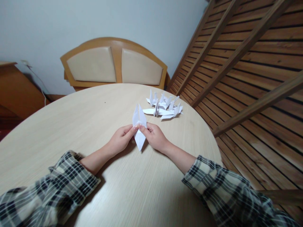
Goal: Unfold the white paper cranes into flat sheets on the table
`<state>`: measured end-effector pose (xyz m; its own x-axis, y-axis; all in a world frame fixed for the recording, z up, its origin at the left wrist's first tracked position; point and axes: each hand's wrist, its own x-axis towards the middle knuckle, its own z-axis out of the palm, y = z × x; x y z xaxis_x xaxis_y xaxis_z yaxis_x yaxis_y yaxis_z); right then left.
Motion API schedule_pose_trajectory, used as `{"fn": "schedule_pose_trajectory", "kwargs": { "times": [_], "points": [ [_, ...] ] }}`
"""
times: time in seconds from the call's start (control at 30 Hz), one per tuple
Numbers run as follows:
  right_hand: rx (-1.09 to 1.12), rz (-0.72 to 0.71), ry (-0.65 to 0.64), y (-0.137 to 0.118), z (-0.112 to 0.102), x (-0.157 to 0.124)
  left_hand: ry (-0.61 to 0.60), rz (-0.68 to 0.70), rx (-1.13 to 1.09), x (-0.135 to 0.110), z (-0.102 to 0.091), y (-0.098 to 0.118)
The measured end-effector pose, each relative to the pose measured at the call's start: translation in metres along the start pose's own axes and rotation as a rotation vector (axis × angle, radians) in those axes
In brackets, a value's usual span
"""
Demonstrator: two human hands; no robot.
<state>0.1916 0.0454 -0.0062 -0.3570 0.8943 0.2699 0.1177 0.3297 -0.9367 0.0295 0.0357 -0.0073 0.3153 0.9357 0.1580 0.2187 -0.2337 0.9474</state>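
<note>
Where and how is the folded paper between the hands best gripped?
I'd probably pinch the folded paper at its wide middle, coming from left and right, as the left hand and right hand do: it tapers to a near tip, and the far end splits into two slim points.

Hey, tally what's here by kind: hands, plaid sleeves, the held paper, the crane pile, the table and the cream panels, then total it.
Left hand and right hand: 2
Plaid sleeves: 2
Held paper: 1
Crane pile: 1, overlapping too much to count singly
Table: 1
Cream panels: 2
Total: 9
</note>
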Motion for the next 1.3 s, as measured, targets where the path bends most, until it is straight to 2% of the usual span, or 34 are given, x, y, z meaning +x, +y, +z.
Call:
{"fn": "schedule_pose_trajectory", "kwargs": {
  "times": [0.3,0.47,0.73,0.93,1.3],
  "points": [
    [0.105,0.061,0.022,0.007,0.003,0.000,0.008,0.001,-0.063,0.000,-0.001,0.002],
    [0.120,0.098,0.029,0.002,0.003,-0.002,0.041,0.028,-0.098,0.000,-0.001,-0.001],
    [-0.014,0.009,0.128,0.001,0.000,0.000,0.096,0.025,-0.084,0.000,-0.002,0.004],
    [-0.105,-0.041,0.150,0.005,0.000,0.001,0.067,0.022,-0.071,0.000,0.000,0.006],
    [-0.081,-0.050,0.159,0.002,-0.001,0.003,0.123,0.055,-0.020,-0.001,-0.002,0.011]
  ]
}}
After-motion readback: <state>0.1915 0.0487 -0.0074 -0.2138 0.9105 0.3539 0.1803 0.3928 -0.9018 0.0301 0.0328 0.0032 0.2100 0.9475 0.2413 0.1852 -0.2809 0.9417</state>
